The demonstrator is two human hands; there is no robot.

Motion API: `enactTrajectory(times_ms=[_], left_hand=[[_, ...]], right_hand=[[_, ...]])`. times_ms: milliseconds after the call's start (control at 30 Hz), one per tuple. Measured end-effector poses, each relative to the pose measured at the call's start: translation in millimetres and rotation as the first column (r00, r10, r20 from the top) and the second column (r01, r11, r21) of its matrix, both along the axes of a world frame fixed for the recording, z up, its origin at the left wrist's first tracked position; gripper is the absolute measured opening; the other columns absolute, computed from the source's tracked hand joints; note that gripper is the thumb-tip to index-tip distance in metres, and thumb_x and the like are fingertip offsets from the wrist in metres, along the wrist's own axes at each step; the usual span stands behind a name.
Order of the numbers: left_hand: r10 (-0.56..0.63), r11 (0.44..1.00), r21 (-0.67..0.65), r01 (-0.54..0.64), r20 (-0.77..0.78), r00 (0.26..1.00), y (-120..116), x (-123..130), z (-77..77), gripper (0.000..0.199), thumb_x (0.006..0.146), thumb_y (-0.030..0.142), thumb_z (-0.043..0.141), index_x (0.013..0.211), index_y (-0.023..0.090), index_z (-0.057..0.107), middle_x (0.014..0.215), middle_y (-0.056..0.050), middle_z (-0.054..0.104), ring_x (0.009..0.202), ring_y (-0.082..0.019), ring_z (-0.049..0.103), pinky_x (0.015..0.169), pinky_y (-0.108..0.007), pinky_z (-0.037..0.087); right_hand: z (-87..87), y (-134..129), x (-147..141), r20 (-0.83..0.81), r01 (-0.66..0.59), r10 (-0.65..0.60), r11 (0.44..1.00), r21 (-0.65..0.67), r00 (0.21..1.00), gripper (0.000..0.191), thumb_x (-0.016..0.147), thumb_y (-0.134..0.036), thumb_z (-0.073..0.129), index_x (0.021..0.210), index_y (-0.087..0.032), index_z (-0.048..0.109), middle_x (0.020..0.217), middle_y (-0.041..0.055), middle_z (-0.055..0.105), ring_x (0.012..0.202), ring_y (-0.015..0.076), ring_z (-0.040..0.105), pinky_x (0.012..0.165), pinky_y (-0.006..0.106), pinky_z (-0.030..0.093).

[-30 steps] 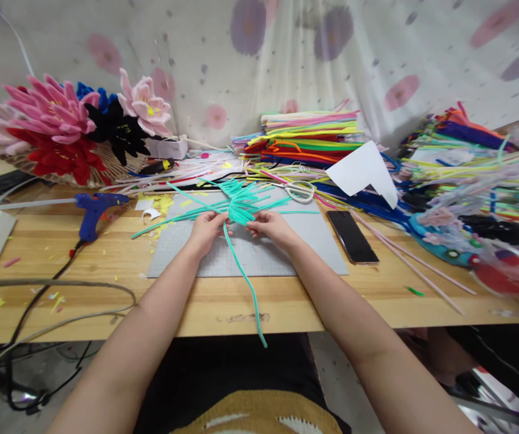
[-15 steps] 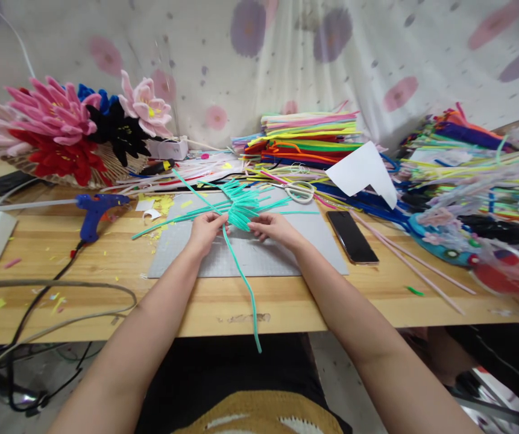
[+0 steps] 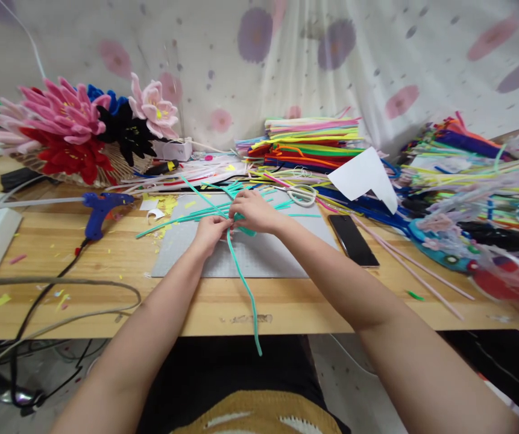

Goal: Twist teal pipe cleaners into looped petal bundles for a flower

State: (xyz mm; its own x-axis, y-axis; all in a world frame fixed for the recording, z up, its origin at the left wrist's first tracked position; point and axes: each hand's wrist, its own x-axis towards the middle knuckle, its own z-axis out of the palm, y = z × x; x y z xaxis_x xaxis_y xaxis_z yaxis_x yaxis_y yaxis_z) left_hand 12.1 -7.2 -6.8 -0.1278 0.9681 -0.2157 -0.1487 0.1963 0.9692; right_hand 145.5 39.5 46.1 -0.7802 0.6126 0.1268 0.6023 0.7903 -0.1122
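Note:
Over a grey cutting mat (image 3: 268, 256), my left hand (image 3: 211, 234) pinches a long teal pipe cleaner (image 3: 245, 279), whose free end hangs past the table's front edge. My right hand (image 3: 253, 212) is right beside it, fingers closed on the teal bundle of bent pipe cleaners (image 3: 246, 230) and mostly covering it. The fingertips of both hands meet where the long strand joins the bundle. More straight teal pipe cleaners (image 3: 169, 225) lie on the mat behind my hands.
A blue glue gun (image 3: 97, 214) with its cord lies left, below fabric flowers (image 3: 72, 114). Scissors (image 3: 302, 194) lie behind the mat, a black phone (image 3: 353, 240) to its right. Stacks of coloured pipe cleaners (image 3: 308, 144) and white paper (image 3: 365, 178) fill the back.
My right hand has moved left and up over the teal bundle, from its right side to beside my left hand, hiding most of it. The view has shifted slightly.

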Motion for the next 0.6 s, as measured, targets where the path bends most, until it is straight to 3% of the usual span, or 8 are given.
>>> enactTrajectory(times_ms=[133,267,467,600], left_hand=[[-0.094,0.995,-0.030,0.093,-0.049,0.994,-2,-3,8.1,0.027,0.054,0.035,0.073,0.057,0.012,0.061,0.057,-0.002,0.059,0.049,-0.007,0.049,0.043,-0.018,0.041],[-0.186,0.982,-0.051,0.181,-0.125,0.975,-2,-3,15.6,0.030,0.066,0.042,0.064,0.068,0.012,0.064,0.068,-0.003,0.062,0.048,-0.005,0.044,0.039,-0.016,0.036],[-0.117,0.992,-0.079,0.102,-0.227,0.967,-1,4,23.2,0.033,0.067,0.043,0.064,0.059,0.012,0.057,0.053,0.001,0.052,0.044,-0.006,0.044,0.040,-0.018,0.038],[-0.110,0.986,-0.145,0.078,-0.222,0.969,-2,5,28.2,0.033,0.071,0.045,0.060,0.065,0.012,0.057,0.064,-0.003,0.058,0.049,-0.008,0.051,0.042,-0.020,0.042]], right_hand=[[12.9,10,-3,0.166,0.036,-0.019,0.995,-0.095,0.986,0.023,0.072,-0.032,0.063,0.090,-0.018,0.068,0.091,0.0072,0.066,0.096,0.0212,0.051,0.080,0.031,0.029],[20.3,19,0,0.219,0.087,-0.036,0.971,-0.224,0.975,0.026,0.070,-0.033,0.064,0.091,-0.018,0.067,0.087,0.0029,0.068,0.080,0.0149,0.055,0.067,0.023,0.031],[21.2,19,-1,0.178,0.083,-0.036,0.960,-0.266,0.983,0.023,0.070,-0.030,0.063,0.088,-0.016,0.068,0.081,0.0020,0.067,0.071,0.0118,0.054,0.056,0.020,0.029],[19.9,19,-4,0.148,0.078,-0.038,0.960,-0.268,0.988,0.021,0.068,-0.028,0.064,0.085,-0.015,0.067,0.078,0.0020,0.066,0.068,0.0114,0.053,0.055,0.020,0.029]])
